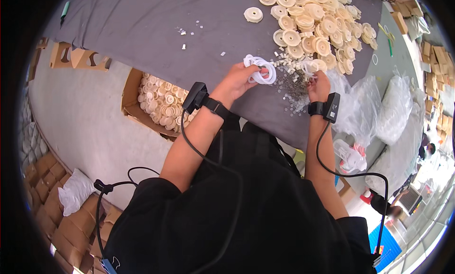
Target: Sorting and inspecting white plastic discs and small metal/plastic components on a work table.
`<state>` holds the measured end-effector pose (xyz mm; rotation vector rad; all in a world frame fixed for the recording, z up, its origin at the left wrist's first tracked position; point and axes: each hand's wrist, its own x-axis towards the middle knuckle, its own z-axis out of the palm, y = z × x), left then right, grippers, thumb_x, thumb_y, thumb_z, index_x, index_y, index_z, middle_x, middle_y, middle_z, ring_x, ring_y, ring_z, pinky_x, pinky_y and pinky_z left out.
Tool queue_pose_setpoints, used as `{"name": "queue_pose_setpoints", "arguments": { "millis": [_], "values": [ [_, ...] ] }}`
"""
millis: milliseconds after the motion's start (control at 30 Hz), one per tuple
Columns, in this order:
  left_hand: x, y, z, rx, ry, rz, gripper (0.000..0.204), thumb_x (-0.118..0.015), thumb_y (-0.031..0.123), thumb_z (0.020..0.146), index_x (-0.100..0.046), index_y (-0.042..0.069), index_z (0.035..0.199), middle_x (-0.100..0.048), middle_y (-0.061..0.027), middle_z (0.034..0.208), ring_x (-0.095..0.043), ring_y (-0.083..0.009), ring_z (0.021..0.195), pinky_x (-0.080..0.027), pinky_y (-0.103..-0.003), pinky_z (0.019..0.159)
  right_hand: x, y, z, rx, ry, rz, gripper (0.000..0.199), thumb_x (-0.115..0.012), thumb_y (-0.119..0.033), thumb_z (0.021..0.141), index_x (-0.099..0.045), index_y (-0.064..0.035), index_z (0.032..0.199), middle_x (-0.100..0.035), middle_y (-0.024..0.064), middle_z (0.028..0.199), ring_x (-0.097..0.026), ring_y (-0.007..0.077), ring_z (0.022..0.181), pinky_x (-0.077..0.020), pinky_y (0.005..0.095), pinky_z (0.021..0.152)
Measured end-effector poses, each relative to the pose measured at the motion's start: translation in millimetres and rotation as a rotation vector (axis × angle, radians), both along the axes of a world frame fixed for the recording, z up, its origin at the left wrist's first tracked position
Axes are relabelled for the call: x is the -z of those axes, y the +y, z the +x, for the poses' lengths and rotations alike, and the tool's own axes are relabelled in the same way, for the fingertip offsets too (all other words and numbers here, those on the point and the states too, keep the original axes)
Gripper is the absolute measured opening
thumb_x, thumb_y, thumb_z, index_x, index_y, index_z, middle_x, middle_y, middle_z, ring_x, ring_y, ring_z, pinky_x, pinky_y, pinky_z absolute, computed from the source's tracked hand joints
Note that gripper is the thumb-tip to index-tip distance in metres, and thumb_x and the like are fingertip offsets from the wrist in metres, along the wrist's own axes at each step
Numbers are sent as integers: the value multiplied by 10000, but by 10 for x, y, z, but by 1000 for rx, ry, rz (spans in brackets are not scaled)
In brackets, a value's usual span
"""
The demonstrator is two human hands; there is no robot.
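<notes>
Broadly, you are bent over a grey work table (142, 23) that fills the upper part of the view; its far right carries a wide heap of cream plastic discs (315, 23), and one stray disc (253, 14) lies apart to the left of that heap; below the table's near edge, on your left, an open cardboard box (161, 103) holds more of the same cream pieces; to your right, clear plastic bags (374, 108) slump over the table's corner; nearer your hands, a scatter of small dark and clear parts (290, 89) lies on the cloth between your wrists, with small white blocks (289, 64) just beyond it. Your left hand (239, 80) is curled round a bunch of white rings (261, 69); the thumb and forefinger pinch the loops, which fan up and to the right of the knuckles, above the table. Your right hand (318, 87) sits just beside them, across the scatter; its fingers are bent in on something small and pale, though you cannot tell what, or how tightly; the rings thus lie to the left of your right fingertips, with the left hand already on them and the nearer of the two.
</notes>
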<state>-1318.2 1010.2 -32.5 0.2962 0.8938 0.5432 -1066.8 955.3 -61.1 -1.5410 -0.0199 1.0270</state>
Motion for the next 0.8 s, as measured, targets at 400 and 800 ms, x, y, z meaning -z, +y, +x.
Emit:
{"name": "queue_pose_setpoints", "arguments": {
  "millis": [400, 800],
  "values": [
    [82, -115, 243, 80, 9, 19, 247, -572, 56, 782, -525, 53, 1025, -602, -55, 963, -587, -170, 909, -453, -327, 834, -303, -147, -27, -108, -62, 135, 534, -470, -87, 735, -384, -74, 1263, -515, 27, 795, -450, 94, 590, -378, 246, 503],
    [-133, -205, 487, 64, 55, 321, 187, -516, 74, 816, -520, 40, 1000, -600, -54, 958, -574, -129, 861, -431, -252, 767, -690, -117, -365, -755, -351, 118, 552, -548, -52, 735, -392, -77, 1265, -558, 0, 771, -480, 62, 601, -385, 196, 526]
  ]
}}
